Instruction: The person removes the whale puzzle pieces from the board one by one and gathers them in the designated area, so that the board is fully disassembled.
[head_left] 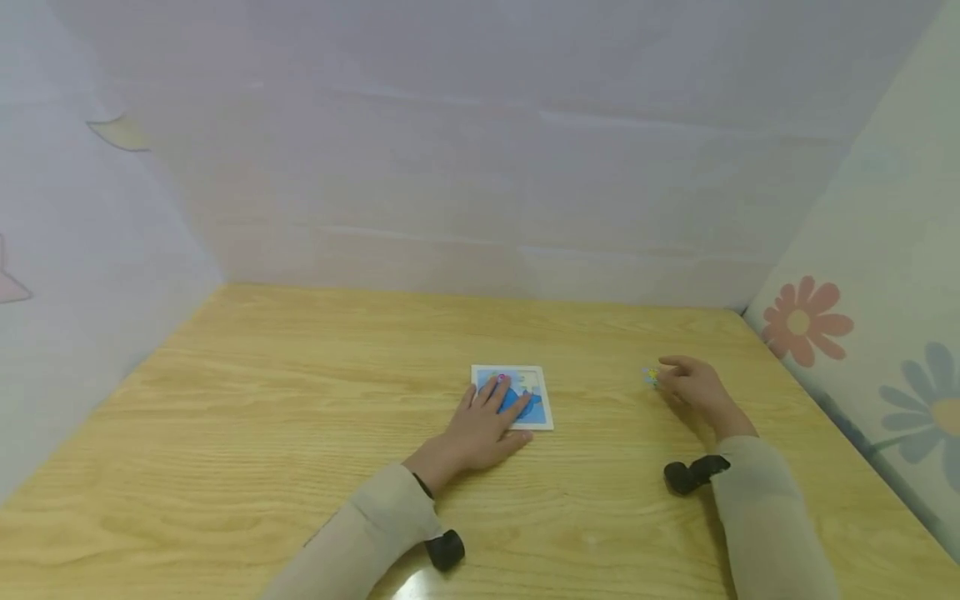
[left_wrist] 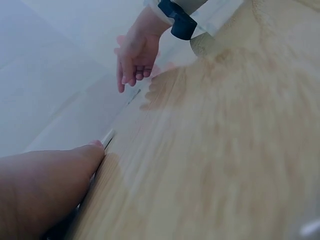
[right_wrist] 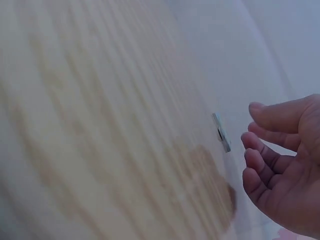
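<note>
A small square picture puzzle board (head_left: 540, 417) with a white border and a blue animal picture lies flat on the table. My left hand (head_left: 478, 435) rests on it, fingers spread over the picture and covering part of it. At the board's upper right corner is a pale patch. To the right lies a small puzzle piece (head_left: 649, 377) in light blue and yellow. My right hand (head_left: 693, 387) hovers just beside and over that piece. In the right wrist view the thin piece (right_wrist: 221, 133) lies apart from the loosely bent fingers, which hold nothing.
The wood-grain table (head_left: 315, 367) reaches back to a pale cloth wall (head_left: 480, 183). Another wall with printed flowers (head_left: 798, 322) stands close on the right side. Black camera bands (head_left: 446, 550) are strapped at both wrists.
</note>
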